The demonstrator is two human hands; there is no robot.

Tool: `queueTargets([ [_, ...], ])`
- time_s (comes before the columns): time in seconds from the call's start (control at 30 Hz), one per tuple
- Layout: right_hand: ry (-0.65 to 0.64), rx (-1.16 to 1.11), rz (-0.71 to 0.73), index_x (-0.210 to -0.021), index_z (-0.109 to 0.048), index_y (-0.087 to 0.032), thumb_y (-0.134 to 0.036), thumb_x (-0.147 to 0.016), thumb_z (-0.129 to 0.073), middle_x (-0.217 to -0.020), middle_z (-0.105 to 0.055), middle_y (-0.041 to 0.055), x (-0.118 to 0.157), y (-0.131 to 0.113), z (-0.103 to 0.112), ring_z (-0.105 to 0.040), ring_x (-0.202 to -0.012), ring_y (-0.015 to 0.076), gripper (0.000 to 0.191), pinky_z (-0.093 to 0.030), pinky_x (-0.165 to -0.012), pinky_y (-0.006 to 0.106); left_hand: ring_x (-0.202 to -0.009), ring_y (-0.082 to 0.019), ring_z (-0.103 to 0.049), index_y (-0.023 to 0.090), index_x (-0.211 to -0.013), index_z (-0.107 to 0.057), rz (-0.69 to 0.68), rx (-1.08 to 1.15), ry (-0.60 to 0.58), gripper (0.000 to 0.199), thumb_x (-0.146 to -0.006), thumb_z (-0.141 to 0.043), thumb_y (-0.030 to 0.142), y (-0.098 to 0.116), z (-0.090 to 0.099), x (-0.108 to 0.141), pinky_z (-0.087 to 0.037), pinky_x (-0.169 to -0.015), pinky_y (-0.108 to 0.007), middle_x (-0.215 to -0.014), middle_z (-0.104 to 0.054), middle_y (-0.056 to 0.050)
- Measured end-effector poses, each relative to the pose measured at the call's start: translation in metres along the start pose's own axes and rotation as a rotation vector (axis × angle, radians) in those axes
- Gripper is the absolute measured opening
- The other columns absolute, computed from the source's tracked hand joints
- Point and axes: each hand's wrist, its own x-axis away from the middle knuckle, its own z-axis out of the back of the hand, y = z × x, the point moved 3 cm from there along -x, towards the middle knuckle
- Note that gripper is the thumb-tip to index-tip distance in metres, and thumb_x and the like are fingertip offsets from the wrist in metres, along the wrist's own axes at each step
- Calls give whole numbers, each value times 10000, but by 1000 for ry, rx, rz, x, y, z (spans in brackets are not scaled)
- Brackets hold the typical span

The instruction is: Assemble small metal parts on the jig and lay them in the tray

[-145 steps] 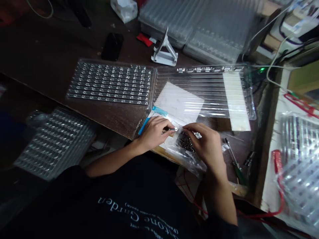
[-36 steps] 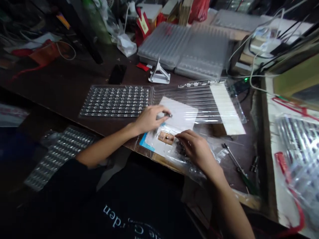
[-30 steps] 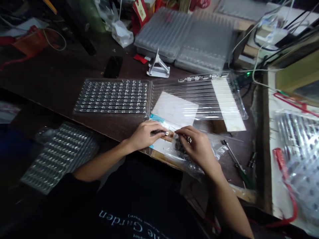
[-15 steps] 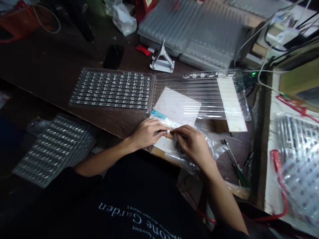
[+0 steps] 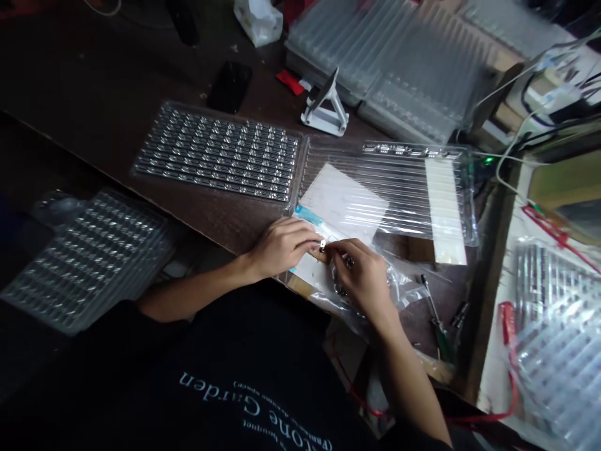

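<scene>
Pinching the tiny, slippery silver part (image 5: 322, 244) by its edges, my left grip (image 5: 282, 247) clamps tight; I cannot tell if my right grip (image 5: 361, 282), on the soft plastic bag (image 5: 399, 291), is shut.

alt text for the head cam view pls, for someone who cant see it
Seen from the wearer's head, the left hand and right hand pinch a small metal part between them above a clear plastic bag. A clear blister tray of small metal parts lies on the dark workbench beyond.

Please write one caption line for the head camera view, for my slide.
Left hand and right hand meet at a small metal part over a clear plastic bag.
</scene>
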Motion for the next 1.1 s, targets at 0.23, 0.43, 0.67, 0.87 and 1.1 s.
queueTargets([
  [0.23, -117, 233, 109, -1148, -711, -212, -259, -1017, -417, -1052, -708, 123, 1, -10, -16, -653, -902, 246, 325, -508, -808, 365, -967, -215, -632, 193, -1047, -689, 111, -155, -99, 133, -938, -618, 223, 0, 5, 8, -453, -867, -355, -1013, -725, -41],
  [0.43, -91, 186, 69, -1113, -714, -217, -282, -995, -488, -1006, -712, 99, 5, -3, 5, -664, -866, 232, 264, -490, -767, 339, -949, -198, -651, 204, -1009, -679, 139, -108, -29, 92, -936, -629, 232, 4, 2, 4, -466, -857, -343, -998, -730, -34],
  [0.67, -172, 318, -56, -890, -715, -235, -277, -914, -622, -873, -708, 73, 14, 15, 20, -638, -768, 243, 105, -419, -662, 340, -940, -191, -646, 189, -993, -678, 36, 58, -12, 98, -902, -676, 223, 22, -20, -5, -490, -862, -337, -962, -728, -32],
  [0.87, -212, 352, -44, -896, -662, -204, -225, -925, -564, -893, -690, 73, 13, 10, 13, -617, -778, 218, 105, -388, -661, 315, -930, -195, -642, 199, -982, -690, 63, 29, -45, 83, -914, -655, 232, 19, -24, -6, -478, -848, -348, -942, -724, -38],
  [1.1, -215, 262, -5, -923, -680, -205, -260, -936, -568, -902, -694, 80, 11, 9, 9, -622, -777, 213, 125, -422, -680, 316, -901, -195, -642, 197, -924, -681, 61, -14, -55, 36, -907, -653, 214, 19, -26, -7, -467, -828, -354, -910, -727, -24],
])
